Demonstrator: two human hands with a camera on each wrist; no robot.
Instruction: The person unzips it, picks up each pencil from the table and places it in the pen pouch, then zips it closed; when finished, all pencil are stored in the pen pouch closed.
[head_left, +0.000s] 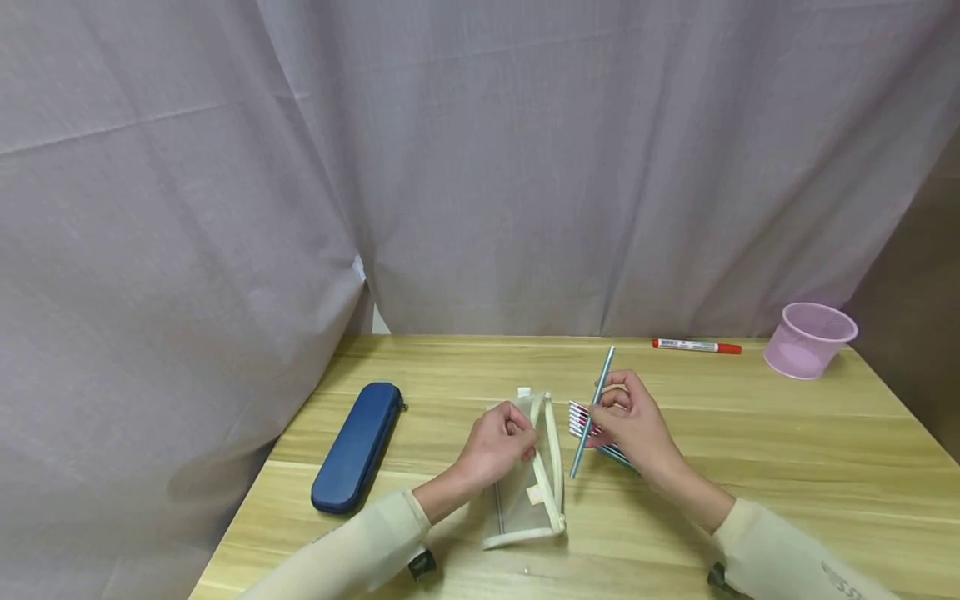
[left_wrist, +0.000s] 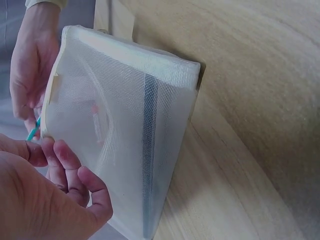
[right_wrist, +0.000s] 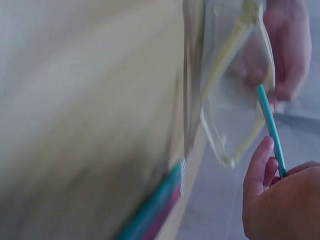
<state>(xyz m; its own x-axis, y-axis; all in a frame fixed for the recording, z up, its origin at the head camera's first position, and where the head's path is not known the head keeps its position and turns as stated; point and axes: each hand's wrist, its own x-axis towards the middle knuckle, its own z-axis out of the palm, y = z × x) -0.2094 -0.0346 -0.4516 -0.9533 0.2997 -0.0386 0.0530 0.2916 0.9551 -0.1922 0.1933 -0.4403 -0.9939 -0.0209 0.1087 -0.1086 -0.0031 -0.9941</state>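
Note:
A translucent mesh pencil pouch [head_left: 517, 500] with cream zipper edging stands on the table, its zipped side open toward the right. My left hand [head_left: 498, 442] pinches the pouch's rim between thumb and fingers, also seen with the mesh pouch [left_wrist: 125, 100] in the left wrist view. My right hand [head_left: 633, 425] holds a teal pencil [head_left: 606, 367] aslant, just right of the opening. In the right wrist view the teal pencil [right_wrist: 270, 125] points toward that opening. Several pencils [head_left: 576, 418] lie under my right hand, partly hidden. A dark straight strip shows through the mesh; I cannot tell what it is.
A blue zipped case [head_left: 356, 450] lies at the left. Toward the back right are a red marker [head_left: 696, 346] and a pink round basket [head_left: 798, 350]. A grey curtain [head_left: 480, 167] hangs along the table's back edge.

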